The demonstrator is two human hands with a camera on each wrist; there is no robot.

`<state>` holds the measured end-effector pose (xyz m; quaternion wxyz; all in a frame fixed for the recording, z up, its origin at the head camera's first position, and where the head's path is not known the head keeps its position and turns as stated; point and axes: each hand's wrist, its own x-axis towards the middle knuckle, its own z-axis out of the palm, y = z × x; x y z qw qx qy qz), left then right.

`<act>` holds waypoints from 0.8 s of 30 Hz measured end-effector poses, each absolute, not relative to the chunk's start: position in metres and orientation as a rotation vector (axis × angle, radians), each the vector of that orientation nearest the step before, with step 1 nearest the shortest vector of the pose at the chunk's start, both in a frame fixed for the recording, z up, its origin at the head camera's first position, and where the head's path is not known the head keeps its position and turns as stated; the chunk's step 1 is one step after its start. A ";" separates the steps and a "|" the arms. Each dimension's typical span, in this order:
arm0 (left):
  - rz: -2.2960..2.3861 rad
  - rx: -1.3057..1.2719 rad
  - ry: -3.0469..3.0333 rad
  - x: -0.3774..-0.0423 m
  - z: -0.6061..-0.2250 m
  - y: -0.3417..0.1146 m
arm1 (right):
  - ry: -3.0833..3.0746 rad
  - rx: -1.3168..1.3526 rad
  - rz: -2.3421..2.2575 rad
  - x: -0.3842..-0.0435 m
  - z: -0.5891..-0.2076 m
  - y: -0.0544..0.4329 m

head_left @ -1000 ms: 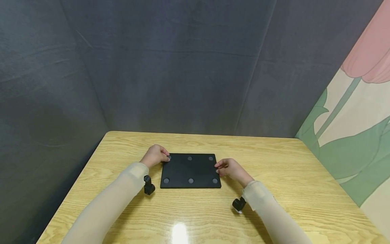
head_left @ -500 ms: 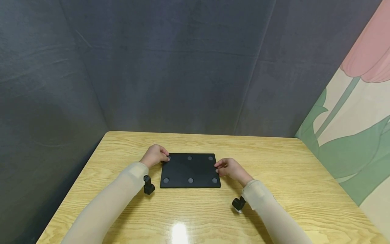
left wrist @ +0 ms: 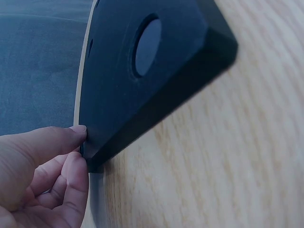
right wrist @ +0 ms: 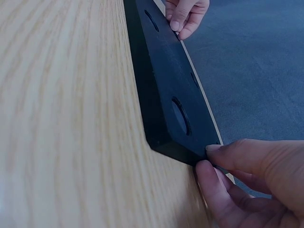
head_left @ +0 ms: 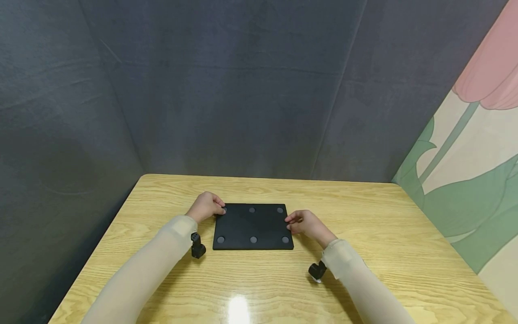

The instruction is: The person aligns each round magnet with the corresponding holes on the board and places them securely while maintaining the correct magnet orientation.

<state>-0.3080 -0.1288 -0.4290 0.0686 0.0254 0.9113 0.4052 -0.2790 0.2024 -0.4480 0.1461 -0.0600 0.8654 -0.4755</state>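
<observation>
A flat black rectangular board [head_left: 252,226] with round grey recesses near its edges lies on the wooden table. At the board's far left corner, my left hand [head_left: 205,206] pinches the edge between thumb and fingers. On the opposite side my right hand [head_left: 308,223] grips the right edge, thumb on top and fingers against the side. Close up in the left wrist view, the board [left wrist: 114,95] shows a thick bevelled edge and one large recess. Both hands are seen at the board [right wrist: 156,71] in the right wrist view. The fingertips under its edge are partly hidden.
The wood-grain table [head_left: 259,274] extends around the board on every side. Behind it hangs a dark grey-blue curtain [head_left: 243,90]. A wall with a painted flower [head_left: 469,180] borders the right. Small black wrist cameras [head_left: 198,246] stick out below both forearms.
</observation>
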 end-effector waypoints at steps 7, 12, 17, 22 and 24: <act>1.215 0.076 2.747 -0.308 -0.429 -0.129 | 2.495 -0.179 -1.365 -0.280 -0.449 0.202; 1.231 0.074 2.744 -0.310 -0.431 -0.130 | 2.500 -0.174 -1.360 -0.280 -0.448 0.202; 1.284 0.066 2.720 -0.311 -0.433 -0.134 | 2.512 -0.155 -1.348 -0.280 -0.448 0.201; 1.276 0.132 2.724 -0.310 -0.423 -0.143 | 2.528 -0.171 -1.351 -0.279 -0.439 0.201; 1.233 0.170 2.747 -0.309 -0.414 -0.147 | 2.554 -0.211 -1.343 -0.279 -0.432 0.201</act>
